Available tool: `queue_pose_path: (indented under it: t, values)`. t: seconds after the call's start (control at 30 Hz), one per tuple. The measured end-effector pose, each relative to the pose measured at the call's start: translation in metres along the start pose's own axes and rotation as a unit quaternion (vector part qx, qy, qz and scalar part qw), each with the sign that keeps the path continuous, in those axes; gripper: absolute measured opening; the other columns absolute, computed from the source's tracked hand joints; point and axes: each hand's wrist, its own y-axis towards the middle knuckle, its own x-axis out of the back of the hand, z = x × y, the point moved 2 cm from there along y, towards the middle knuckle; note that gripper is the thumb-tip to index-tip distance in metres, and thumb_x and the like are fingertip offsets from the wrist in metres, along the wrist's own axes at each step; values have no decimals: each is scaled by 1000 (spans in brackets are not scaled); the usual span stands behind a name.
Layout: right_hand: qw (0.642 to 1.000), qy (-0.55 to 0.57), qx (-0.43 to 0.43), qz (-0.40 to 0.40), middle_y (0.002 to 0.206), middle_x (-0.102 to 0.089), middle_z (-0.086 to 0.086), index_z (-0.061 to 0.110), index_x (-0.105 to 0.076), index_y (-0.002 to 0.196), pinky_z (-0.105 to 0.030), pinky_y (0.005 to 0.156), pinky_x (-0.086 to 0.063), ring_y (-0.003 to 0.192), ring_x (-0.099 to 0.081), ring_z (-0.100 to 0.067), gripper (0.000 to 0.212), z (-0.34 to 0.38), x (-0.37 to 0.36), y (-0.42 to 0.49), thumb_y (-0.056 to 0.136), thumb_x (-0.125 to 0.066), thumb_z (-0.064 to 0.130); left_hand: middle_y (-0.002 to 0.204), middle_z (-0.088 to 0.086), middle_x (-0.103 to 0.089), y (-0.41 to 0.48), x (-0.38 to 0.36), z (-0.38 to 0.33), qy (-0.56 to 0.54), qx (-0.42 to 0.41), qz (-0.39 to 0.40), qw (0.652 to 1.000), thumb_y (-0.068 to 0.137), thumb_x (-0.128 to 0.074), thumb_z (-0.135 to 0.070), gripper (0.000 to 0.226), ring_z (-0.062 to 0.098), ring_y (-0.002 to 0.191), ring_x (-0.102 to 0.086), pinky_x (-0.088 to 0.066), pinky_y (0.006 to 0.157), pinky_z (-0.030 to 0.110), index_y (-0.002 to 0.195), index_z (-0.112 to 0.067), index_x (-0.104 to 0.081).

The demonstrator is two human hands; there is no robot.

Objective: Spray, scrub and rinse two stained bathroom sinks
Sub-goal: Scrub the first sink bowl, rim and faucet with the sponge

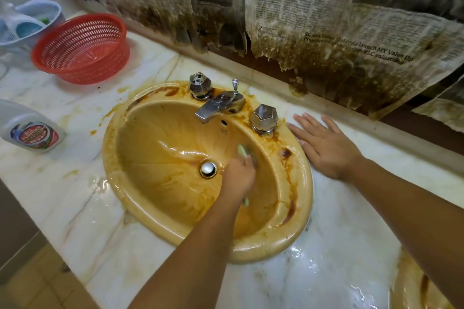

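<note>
A yellow oval sink (118,158) streaked with brown stains is set in a marble counter. Inside its bowl, right of the metal drain (208,169), my left hand (238,178) grips a pale green scrub sponge (243,151) pressed against the bowl's right wall. My right hand (324,144) lies flat with spread fingers on the counter beside the right tap knob (264,118). The spout (216,105) and left knob (200,84) are grimy. A cleaner bottle (30,130) lies at the left. Part of a second stained sink (411,286) shows at the bottom right.
A red mesh basket (80,47) and a blue-white basket (30,20) stand at the back left. Stained newspaper (326,20) hangs on the wall behind the sink. The marble counter (339,258) is wet in front and to the right of the sink.
</note>
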Motion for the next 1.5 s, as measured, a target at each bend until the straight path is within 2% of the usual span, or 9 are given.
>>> queue_pose_path:
  t: [0.2, 0.37, 0.5, 0.67, 0.83, 1.0, 1.2, 1.37, 1.5]
  values:
    - [1000, -3, -1, -2, 172, 1, 11, 41, -3, 163, -45, 128, 4, 157, 10, -7, 58, 0, 0, 0, 105, -2, 47, 125, 18, -65, 32, 17, 47, 271, 23, 56, 961, 105, -37, -17, 40, 36, 114, -62, -45, 78, 36, 143, -3, -42]
    - [1000, -7, -7, -9, 172, -1, 11, 41, -4, 163, -45, 128, 3, 158, 8, -7, 57, 0, -2, 0, 106, -4, 47, 116, 22, -67, 28, 18, 53, 308, -39, 98, 946, 108, -39, -31, 37, 38, 106, -63, -40, 74, 35, 124, 0, -53]
    - [1000, -4, -9, -10, 172, -2, 11, 41, -5, 163, -45, 128, 3, 158, 7, -7, 58, 1, -1, -1, 106, -3, 47, 141, 11, -50, 27, 34, 46, 365, 7, 53, 930, 106, -42, -25, 39, 32, 122, -59, -49, 95, 41, 142, -11, -45]
    - [1000, -4, -9, -11, 172, 0, 12, 43, -4, 163, -46, 128, 3, 157, 9, -6, 57, 0, -3, 2, 106, -4, 47, 117, 19, -68, 21, 5, 34, 281, -30, 65, 957, 108, -39, -29, 25, 36, 106, -63, -45, 78, 36, 99, -9, -53]
    - [1000, -9, -9, -15, 172, 1, 12, 43, -2, 163, -45, 128, 5, 157, 10, -6, 55, -3, -5, 1, 108, -6, 46, 111, 19, -68, 28, 12, 23, 57, 81, 21, 995, 105, -42, -20, 18, 37, 103, -66, -48, 77, 35, 108, -10, -57]
    - [1000, -13, -12, -17, 172, 2, 14, 42, -3, 163, -43, 128, 7, 157, 11, -5, 54, -3, -6, 3, 110, -10, 44, 72, 2, -57, 15, -6, -18, -177, 14, -105, 979, 106, -41, -32, 33, 23, 68, -55, -41, 62, 33, 90, -10, -59]
    - [1000, -8, -6, -14, 172, 1, 12, 42, -2, 163, -44, 128, 7, 157, 10, -6, 58, -2, -4, 2, 106, -1, 48, 83, 15, -64, 6, -14, 12, -146, 149, 6, 978, 97, -50, -17, 23, 31, 67, -61, -39, 53, 27, 105, -1, -65]
    - [1000, 1, -10, -14, 172, 1, 12, 41, -4, 163, -43, 128, 8, 157, 10, -6, 59, 0, -5, 1, 105, -2, 48, 70, 7, -57, 5, 3, -27, -194, 66, -60, 977, 102, -45, -30, 32, 29, 65, -55, -41, 61, 32, 86, -10, -63]
    - [997, 64, -35, -20, 171, -8, 13, 39, -16, 163, -39, 128, 9, 157, 4, -3, 56, 1, -4, 5, 107, -9, 46, 99, 12, -67, -3, -8, 6, -38, 109, 42, 992, 103, -46, -26, 29, 30, 83, -65, -46, 67, 32, 117, -6, -62]
